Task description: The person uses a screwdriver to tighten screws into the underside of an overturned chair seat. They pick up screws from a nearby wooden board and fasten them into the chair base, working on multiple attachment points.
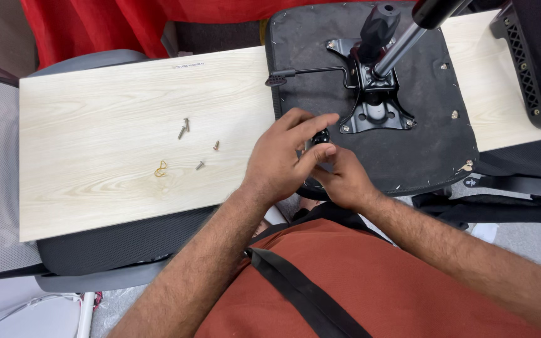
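both hands pinch a small black round knob (320, 136) at the near edge of the upturned black chair seat (433, 144): left hand (283, 156) fingers closed over it, right hand (344, 178) gripping beneath; loose metal screws (184, 128) lie left of the left hand on the pale wooden bench (95, 125)

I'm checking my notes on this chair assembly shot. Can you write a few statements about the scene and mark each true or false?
1. Both hands, left hand and right hand, meet around a small black part. True.
2. Loose screws lie on the pale wooden board. True.
3. The upturned chair seat has no metal plate on it. False: a black metal plate is mounted there.
4. The yellow band lies on the seat. False: it lies on the board.
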